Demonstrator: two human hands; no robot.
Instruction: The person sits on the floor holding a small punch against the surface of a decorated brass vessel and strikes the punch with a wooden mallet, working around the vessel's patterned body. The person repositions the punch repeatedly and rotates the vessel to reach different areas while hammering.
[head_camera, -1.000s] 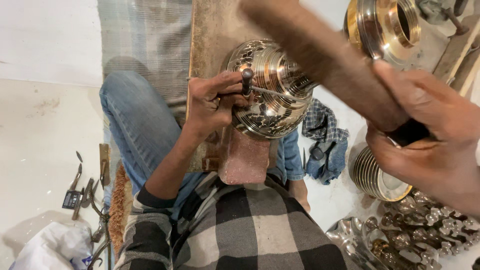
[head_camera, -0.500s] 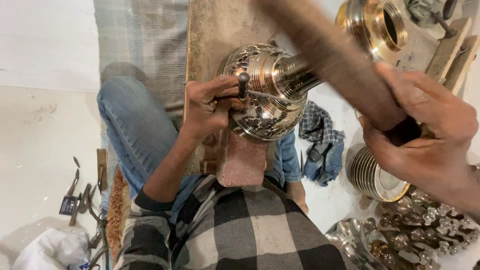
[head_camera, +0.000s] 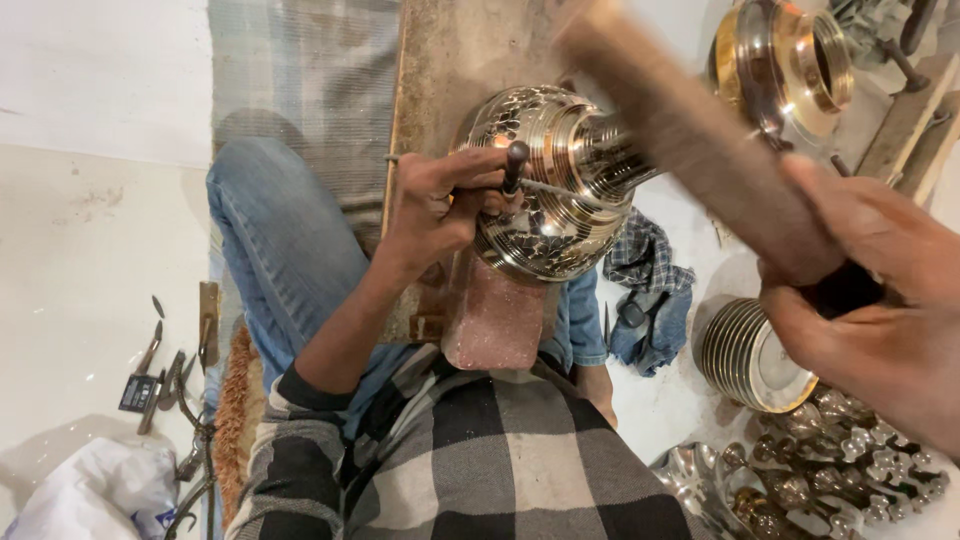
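A round silver metal vessel (head_camera: 548, 180) with a patterned, dimpled surface and a ribbed neck rests against a reddish stone block (head_camera: 495, 318) on my lap. My left hand (head_camera: 432, 205) pinches a small dark punch (head_camera: 513, 166), its tip set against the vessel's side. My right hand (head_camera: 880, 310) grips the end of a long wooden mallet (head_camera: 690, 140), which is raised and motion-blurred above the vessel.
A wooden plank (head_camera: 450, 60) lies under the vessel. A second brass vessel (head_camera: 785, 65) stands at the top right, a ribbed metal lid (head_camera: 748, 355) and several small metal fittings (head_camera: 840, 470) at the lower right. Loose hand tools (head_camera: 165, 375) and a white bag (head_camera: 90, 495) lie to the left.
The vessel has been turned so its ribbed neck points right. The mallet swings and has shifted slightly; my left hand keeps the punch on the vessel.
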